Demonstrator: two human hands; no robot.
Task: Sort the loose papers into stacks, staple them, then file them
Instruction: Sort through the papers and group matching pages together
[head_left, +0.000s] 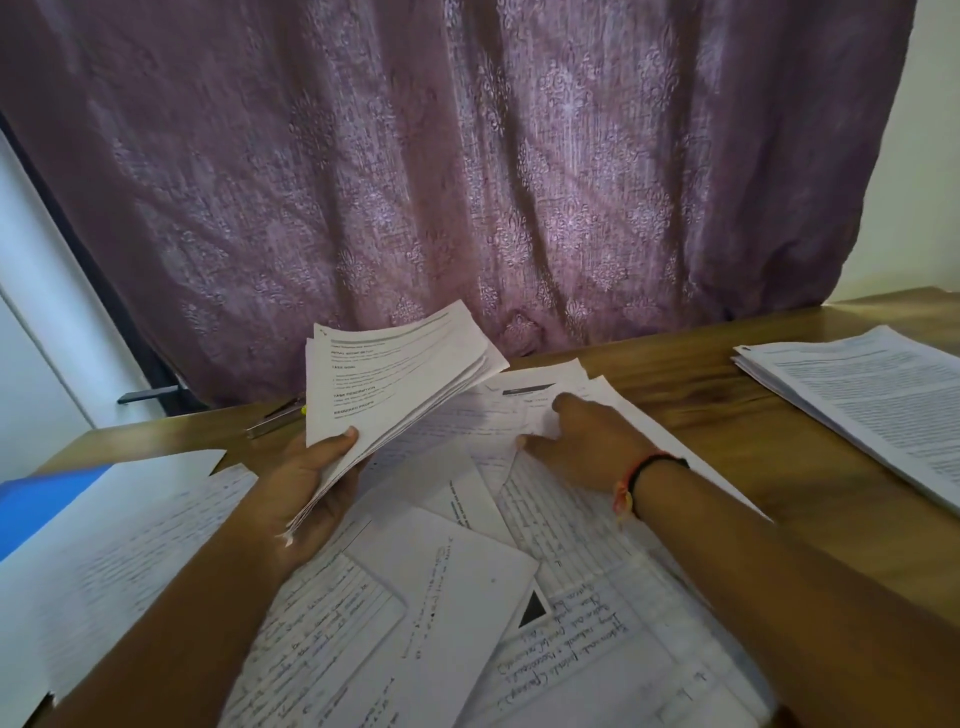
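Left hand (317, 483) is gripping the floppy sheaf (395, 374) by its near edge; right hand (584, 444) is pinching a flimsy loose sheet (519, 410).

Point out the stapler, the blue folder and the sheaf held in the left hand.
stapler (275, 420): head view, metal body.
blue folder (39, 503): head view, bare cover.
sheaf (395, 374): head view, top sheet's middle.

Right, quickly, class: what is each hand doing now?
Left hand: holds a stack of papers.
Right hand: pinches a loose sheet on the table.
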